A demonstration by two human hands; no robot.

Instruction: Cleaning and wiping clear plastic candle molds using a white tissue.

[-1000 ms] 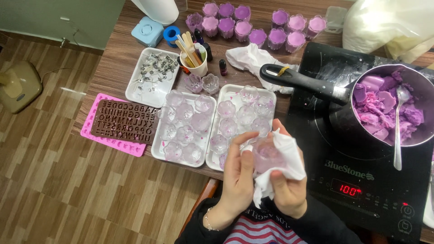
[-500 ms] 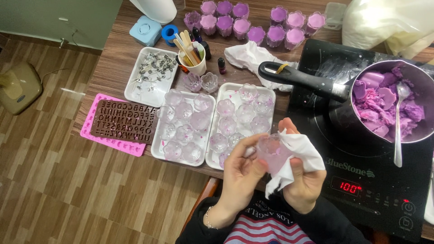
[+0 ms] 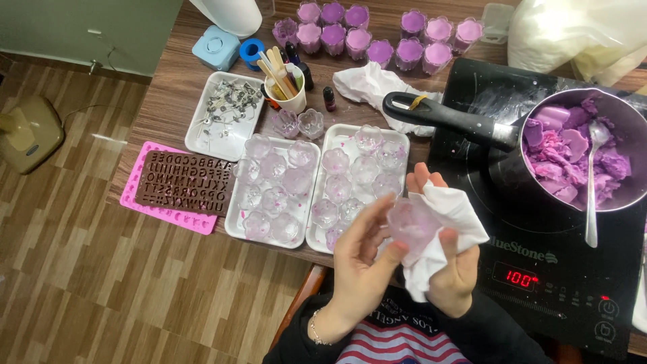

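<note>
- Wooden table (image 3: 168,94) carries everything; two white trays (image 3: 317,232) of clear cups lie just beyond the grip, seemingly unfilled.
- Left hand (image 3: 360,259) clasps a clear cup (image 3: 411,221).
- Right hand (image 3: 451,269) presses a white tissue (image 3: 451,212) against it; wiping looks midway.
- Pot (image 3: 627,128) of purple wax sits beyond-right, filled purple cups (image 3: 384,50) farther back.

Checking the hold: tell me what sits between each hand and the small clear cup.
Left hand touches the clear cup directly at its fingertips. A white tissue lies between the right hand and the cup, wrapping its right side.
</note>
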